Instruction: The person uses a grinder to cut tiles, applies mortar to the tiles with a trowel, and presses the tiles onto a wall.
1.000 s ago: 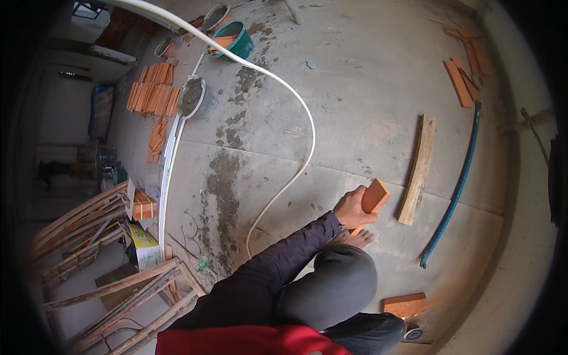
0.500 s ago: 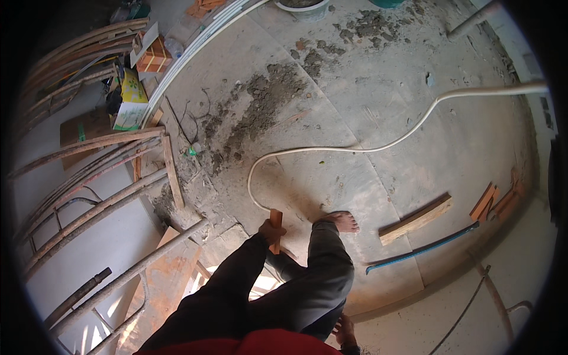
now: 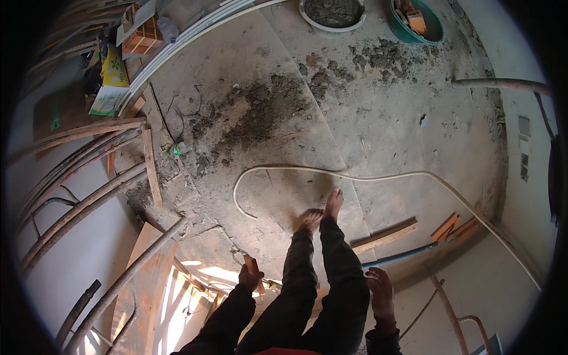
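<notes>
My left hand [image 3: 248, 279] is closed round a narrow orange brick [image 3: 252, 266], held low to the left of my legs. The brick's upper end shows above the fingers; my hand hides its middle. My right hand [image 3: 381, 290] hangs to the right of my legs, its fingers apart and nothing in them. Nearest to it are a blue bar [image 3: 402, 255] and a wooden beam [image 3: 384, 235] on the floor. My bare feet [image 3: 333, 204] stand on the concrete, close to a pale hose [image 3: 284, 168] that curves over the floor.
Metal scaffold frames [image 3: 127, 275] and a leaning board [image 3: 137, 284] line the left. Wet-looking mortar [image 3: 260, 106] lies scattered ahead. Farther off stand a mortar basin [image 3: 334, 26] and a green tub [image 3: 435, 36] with brick pieces. More orange pieces [image 3: 445, 226] lie by the right wall.
The view has shifted, bringing the basin and tub further in. My legs have moved from a crossed stride to side by side. My right hand has come forward; my left still holds the brick.
</notes>
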Demonstrator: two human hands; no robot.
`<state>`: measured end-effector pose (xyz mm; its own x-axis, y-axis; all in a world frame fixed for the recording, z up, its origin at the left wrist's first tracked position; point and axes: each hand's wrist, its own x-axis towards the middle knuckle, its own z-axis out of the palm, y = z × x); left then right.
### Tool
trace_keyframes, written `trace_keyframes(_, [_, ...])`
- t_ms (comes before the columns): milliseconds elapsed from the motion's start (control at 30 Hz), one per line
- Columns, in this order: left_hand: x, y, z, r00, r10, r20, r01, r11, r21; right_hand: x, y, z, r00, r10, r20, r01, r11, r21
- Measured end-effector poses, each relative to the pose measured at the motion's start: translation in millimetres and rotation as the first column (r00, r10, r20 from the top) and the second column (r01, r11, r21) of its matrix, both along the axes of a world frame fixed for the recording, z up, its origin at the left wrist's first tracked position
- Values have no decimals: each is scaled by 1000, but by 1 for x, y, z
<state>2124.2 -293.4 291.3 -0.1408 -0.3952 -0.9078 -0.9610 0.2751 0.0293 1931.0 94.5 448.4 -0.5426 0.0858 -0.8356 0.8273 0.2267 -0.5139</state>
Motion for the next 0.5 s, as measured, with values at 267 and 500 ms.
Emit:
trace_keyframes(267, [-247, 32, 39, 693, 563, -450, -390, 818, 423, -181, -97, -28, 913, 310, -265, -329, 944, -30])
trace_keyframes(500, [-466, 90, 79, 709, 626, -326, -377, 727, 574, -298, -140, -51, 885, 312, -347, -380, 913, -148])
